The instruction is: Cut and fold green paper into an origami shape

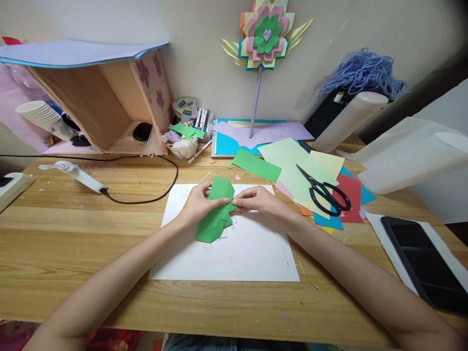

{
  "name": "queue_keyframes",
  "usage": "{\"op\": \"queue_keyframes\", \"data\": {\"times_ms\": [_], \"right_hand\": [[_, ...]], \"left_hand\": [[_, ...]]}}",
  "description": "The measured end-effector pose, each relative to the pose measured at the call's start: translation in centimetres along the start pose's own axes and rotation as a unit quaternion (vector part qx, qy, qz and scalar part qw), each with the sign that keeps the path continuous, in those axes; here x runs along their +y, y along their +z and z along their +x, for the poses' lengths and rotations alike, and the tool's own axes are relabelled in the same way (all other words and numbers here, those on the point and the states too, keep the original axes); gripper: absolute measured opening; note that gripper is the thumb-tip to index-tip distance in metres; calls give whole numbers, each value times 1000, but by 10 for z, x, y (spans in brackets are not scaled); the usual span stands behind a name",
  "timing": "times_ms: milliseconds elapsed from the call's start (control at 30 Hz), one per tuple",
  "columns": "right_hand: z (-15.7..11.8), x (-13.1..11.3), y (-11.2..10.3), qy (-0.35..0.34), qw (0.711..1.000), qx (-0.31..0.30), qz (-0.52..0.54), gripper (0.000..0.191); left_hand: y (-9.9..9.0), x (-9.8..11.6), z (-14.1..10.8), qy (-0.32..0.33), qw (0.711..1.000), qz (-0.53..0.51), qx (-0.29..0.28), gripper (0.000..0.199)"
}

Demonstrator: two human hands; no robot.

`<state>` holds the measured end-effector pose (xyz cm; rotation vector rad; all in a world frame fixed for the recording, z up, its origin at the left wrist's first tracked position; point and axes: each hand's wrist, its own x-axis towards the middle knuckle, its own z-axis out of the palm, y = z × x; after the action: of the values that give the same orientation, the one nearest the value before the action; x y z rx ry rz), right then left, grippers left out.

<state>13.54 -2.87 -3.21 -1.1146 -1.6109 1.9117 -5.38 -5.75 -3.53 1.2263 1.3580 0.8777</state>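
A piece of green paper (213,225), cut with notches and angled edges, is held just above a white sheet (252,253). My left hand (201,202) grips its left side, thumb across the front and fingers behind. At its right edge my right hand (256,200) pinches the paper between thumb and fingertips. Behind the hands lies a green paper strip (257,165). Black-handled scissors (323,192) rest to the right on a pale green sheet (292,165).
Coloured scraps (349,195) lie under the scissors. A phone (426,261) is at the right. A glue gun (75,175) with a black cord lies left, before a cardboard box (120,97). A paper flower (266,36) stands at the back near a basket (183,147).
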Motion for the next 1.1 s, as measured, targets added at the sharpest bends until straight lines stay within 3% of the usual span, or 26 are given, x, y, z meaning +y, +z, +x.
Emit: {"op": "queue_keyframes", "data": {"times_ms": [267, 500, 600, 1100], "right_hand": [[1, -1, 1, 14, 1000, 22, -17, 26], [7, 5, -8, 1, 998, -41, -38, 25], [8, 6, -9, 1, 997, -42, -60, 22], [9, 9, 1, 10, 998, 35, -46, 22]], "left_hand": [[1, 2, -2, 23, 999, 26, -4, 46], [1, 1, -2, 34, 998, 45, -9, 44], [1, 0, -2, 38, 998, 45, -17, 41], [1, -1, 0, 20, 995, 99, -10, 38]]}}
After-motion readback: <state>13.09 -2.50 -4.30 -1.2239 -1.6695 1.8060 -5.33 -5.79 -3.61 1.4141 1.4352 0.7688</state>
